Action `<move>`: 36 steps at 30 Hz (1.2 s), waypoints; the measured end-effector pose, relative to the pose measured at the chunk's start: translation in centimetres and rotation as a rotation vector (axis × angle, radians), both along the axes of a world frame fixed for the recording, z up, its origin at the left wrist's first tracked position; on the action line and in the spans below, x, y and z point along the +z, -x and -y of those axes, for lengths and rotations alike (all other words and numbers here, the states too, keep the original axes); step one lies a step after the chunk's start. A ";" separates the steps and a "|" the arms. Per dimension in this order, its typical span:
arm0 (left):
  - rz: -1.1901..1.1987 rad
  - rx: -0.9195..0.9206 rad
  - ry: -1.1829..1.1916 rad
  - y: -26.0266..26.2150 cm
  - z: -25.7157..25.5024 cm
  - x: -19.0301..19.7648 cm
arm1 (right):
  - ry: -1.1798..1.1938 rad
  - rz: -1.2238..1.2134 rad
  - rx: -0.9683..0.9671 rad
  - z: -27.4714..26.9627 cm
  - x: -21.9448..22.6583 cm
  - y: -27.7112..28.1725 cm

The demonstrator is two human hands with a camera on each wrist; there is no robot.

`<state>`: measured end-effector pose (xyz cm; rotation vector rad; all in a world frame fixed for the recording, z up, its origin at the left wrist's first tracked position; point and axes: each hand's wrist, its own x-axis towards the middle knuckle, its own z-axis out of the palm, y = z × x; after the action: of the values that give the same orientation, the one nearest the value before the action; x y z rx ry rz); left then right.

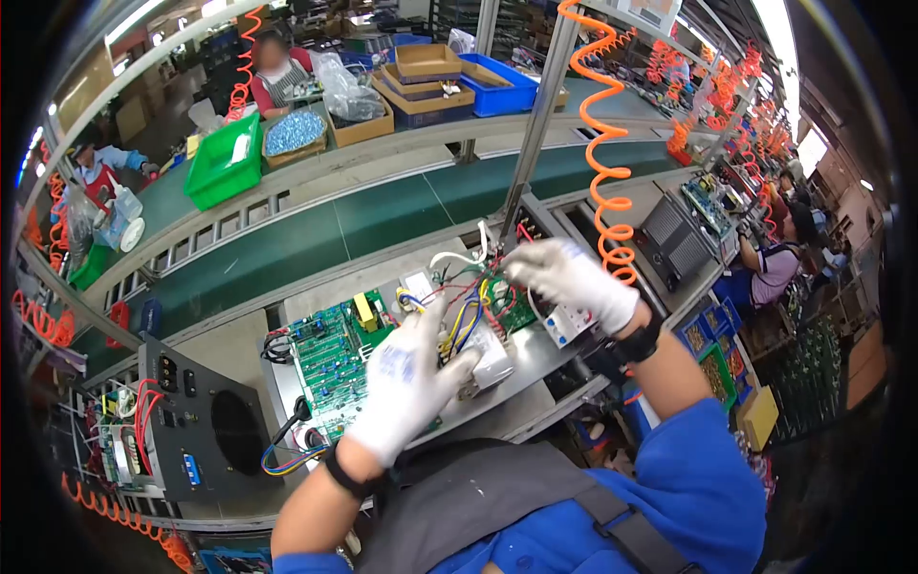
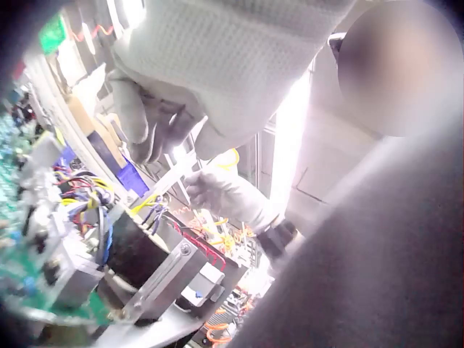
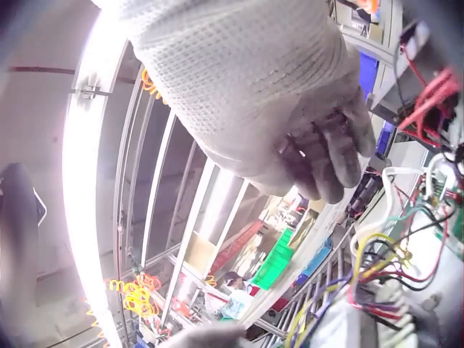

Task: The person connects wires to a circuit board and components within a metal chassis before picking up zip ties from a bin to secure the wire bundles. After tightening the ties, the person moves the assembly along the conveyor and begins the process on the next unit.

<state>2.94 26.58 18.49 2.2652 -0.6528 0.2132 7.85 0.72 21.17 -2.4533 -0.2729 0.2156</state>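
Both hands wear white gloves. My left hand (image 1: pixel 406 383) hovers over the near side of an open electronic unit, between its green circuit board (image 1: pixel 330 359) and a bundle of coloured wires (image 1: pixel 464 320). Its fingers (image 2: pixel 148 119) bend loosely around nothing in the left wrist view. My right hand (image 1: pixel 574 277) is above the unit's far right part, fingertips close to red and black wires. Nothing shows between its loosely bent fingers (image 3: pixel 330 156) in the right wrist view. A white cable (image 1: pixel 459 256) loops up behind the wires.
A dark metal case with a round fan opening (image 1: pixel 206 416) stands at left. An orange coiled hose (image 1: pixel 612 182) hangs close to my right hand. Behind the unit runs a green conveyor (image 1: pixel 306 239), with a green bin (image 1: pixel 225 163) beyond it. Small parts bins (image 1: pixel 712 368) sit at right.
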 end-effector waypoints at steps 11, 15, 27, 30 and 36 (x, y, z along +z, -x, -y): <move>-0.638 -0.097 1.327 -3.0 -2.2 -0.1 | -0.553 -0.014 0.066 0.6 -1.7 4.1; -0.409 -0.095 1.199 2.3 -4.5 5.5 | -0.276 0.304 0.518 -6.6 -0.7 4.0; -0.557 0.007 0.789 12.1 -12.3 0.0 | -0.581 -0.637 1.069 -18.1 -2.4 5.0; -0.400 -0.035 0.833 12.7 -12.5 -1.0 | -0.531 -0.405 0.927 -18.6 -2.2 6.2; -0.753 0.233 0.954 13.2 -12.4 -3.6 | -0.014 0.834 0.871 -19.0 -3.2 8.8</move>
<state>-10.22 38.96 14.94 1.3166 0.1282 -0.1924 -0.90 19.68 18.00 -2.1198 -1.6703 -0.4652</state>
